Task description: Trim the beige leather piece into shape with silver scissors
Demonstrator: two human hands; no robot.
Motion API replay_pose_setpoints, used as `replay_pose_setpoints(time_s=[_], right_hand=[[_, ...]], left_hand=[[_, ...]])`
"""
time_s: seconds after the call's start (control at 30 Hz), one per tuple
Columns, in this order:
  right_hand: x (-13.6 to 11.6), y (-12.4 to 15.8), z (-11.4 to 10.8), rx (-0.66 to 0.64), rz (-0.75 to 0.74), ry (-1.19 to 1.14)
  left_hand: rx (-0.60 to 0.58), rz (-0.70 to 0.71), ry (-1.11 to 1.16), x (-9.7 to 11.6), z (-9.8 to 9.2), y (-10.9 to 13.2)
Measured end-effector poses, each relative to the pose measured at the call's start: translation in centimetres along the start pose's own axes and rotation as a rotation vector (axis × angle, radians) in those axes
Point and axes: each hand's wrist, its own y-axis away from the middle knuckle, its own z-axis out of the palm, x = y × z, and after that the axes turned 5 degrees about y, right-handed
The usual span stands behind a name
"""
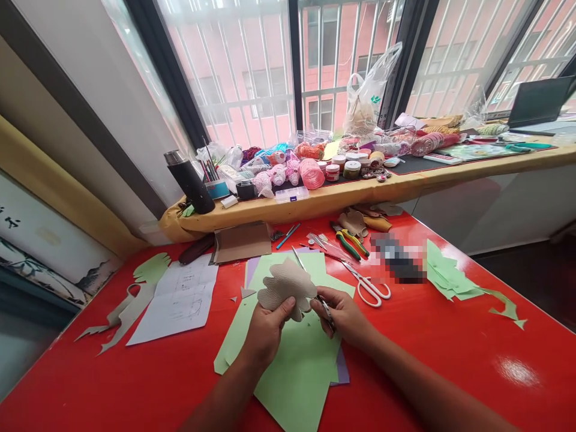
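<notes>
The left hand (264, 335) pinches a beige scalloped piece (285, 281) between thumb and fingers, its textured face upward, while the right hand (345, 315), fingers curled, grips a slim metal tool (327, 313) against the piece's right edge; the tool is mostly hidden by the fingers. Below both hands lie overlapping green sheets (292, 372), with a purple sheet (342, 367) showing from under them near the right wrist, all on a red table (171, 390). Just beyond the right hand, to its right, rest white-handled scissors (357, 275); farther to its right are cut green pieces (450, 273). Left of the left hand lies a marked white paper (180, 306), and farther left a curling beige offcut (137, 309). Past the right hand, beyond the scissors, lie yellow-and-green pliers (348, 243); past the left hand is a brown board (243, 243). Farther off, on a ledge beyond both hands, stand a black flask (191, 183), small jars (351, 169) and a plastic bag (362, 117), with an open laptop (537, 105) far to the right and barred windows (270, 66) behind.
</notes>
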Motion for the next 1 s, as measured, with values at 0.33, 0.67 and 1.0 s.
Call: replay_pose_setpoints(time_s=[0.33,0.67,1.0], right_hand=[[-0.5,0.0,-0.5,0.038,-0.011,-0.032],[-1.0,-0.2,-1.2,0.101,0.004,-0.050],[-1.6,0.0,-1.6,0.088,0.023,-0.084]], left_hand=[[0.071,0.040,-0.142,-0.9,-0.1,0.3],[0.074,-0.010,-0.114,-1.8,-0.5,0.4],[0.055,0.000,-0.085,-0.2,-0.5,0.3]])
